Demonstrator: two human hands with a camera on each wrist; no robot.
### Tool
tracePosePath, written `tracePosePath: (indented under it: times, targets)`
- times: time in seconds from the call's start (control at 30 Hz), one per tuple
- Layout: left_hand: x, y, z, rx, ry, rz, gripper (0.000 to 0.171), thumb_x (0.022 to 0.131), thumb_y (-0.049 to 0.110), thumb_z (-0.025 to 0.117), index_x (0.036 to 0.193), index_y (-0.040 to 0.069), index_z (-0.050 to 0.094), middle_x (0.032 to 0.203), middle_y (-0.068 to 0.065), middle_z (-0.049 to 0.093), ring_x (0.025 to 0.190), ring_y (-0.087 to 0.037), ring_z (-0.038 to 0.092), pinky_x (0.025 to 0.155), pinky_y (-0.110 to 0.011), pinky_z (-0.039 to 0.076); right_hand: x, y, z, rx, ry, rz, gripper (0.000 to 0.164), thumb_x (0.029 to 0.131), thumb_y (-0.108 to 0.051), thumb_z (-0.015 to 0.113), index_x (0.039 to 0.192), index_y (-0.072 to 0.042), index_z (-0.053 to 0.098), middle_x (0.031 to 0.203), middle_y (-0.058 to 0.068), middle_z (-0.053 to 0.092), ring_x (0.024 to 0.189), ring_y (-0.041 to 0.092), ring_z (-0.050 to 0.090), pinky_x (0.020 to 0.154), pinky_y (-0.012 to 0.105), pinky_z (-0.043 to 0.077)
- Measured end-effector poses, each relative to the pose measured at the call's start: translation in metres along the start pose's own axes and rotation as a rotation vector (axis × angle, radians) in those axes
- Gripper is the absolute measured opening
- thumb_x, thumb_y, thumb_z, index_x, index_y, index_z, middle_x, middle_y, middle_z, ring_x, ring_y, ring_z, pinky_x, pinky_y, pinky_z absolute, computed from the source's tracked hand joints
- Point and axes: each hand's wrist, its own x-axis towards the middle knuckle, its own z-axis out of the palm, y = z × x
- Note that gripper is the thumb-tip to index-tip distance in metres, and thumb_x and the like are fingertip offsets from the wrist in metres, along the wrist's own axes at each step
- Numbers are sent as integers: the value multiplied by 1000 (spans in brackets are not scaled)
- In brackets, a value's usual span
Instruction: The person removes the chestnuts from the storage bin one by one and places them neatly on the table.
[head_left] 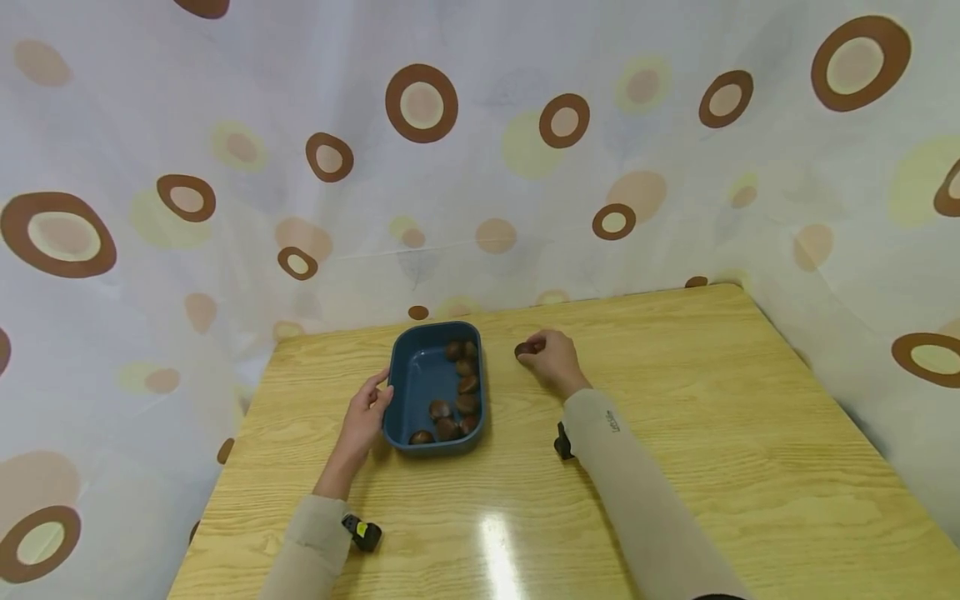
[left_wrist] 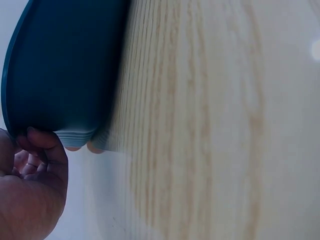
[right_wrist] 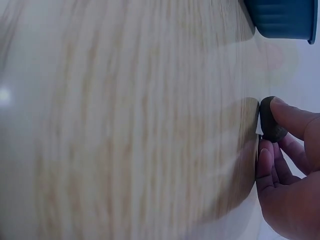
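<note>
A blue rectangular plastic box (head_left: 423, 372) sits on the table, with several shiny brown chestnuts (head_left: 467, 404) along its right side and near end. My left hand (head_left: 364, 414) grips the box's left wall, thumb over the rim; in the left wrist view the hand (left_wrist: 37, 185) holds the box's edge (left_wrist: 60, 75). To the right of the box, my right hand (head_left: 553, 361) pinches one chestnut (head_left: 525, 350) between thumb and fingers. The right wrist view shows that chestnut (right_wrist: 271, 120) right at the table surface; whether it touches the wood I cannot tell.
The light wood table (head_left: 697, 400) runs up to a white curtain (head_left: 480, 183) printed with brown and yellow circles, which hangs behind and at both sides. A small black camera is strapped to each wrist.
</note>
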Motion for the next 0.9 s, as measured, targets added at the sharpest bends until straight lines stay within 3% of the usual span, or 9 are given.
tracePosePath:
  times: [0.53, 0.8, 0.9]
  targets:
    - [-1, 1, 1, 6, -1, -3, 48, 112, 25, 49, 157, 9, 44, 93, -9, 54, 87, -18, 50, 77, -30, 43, 4, 3, -1, -90, 6, -17, 40, 101, -22, 69, 134, -1, 64, 133, 21, 63, 120, 39, 61, 100, 52, 52]
    - [-17, 36, -2, 9, -28, -27, 48, 112, 14, 47, 157, 1, 41, 93, -19, 54, 91, -26, 52, 78, -31, 42, 5, 5, 0, -90, 4, -7, 43, 102, -23, 68, 139, -1, 61, 138, 21, 61, 125, 38, 60, 103, 52, 51]
    - [-18, 39, -3, 20, -30, -18, 48, 112, 14, 47, 157, -1, 41, 95, -22, 55, 95, -29, 53, 80, -31, 42, 5, 4, -1, -89, -1, -10, 45, 102, -23, 68, 140, -1, 60, 139, 21, 60, 126, 38, 59, 104, 52, 51]
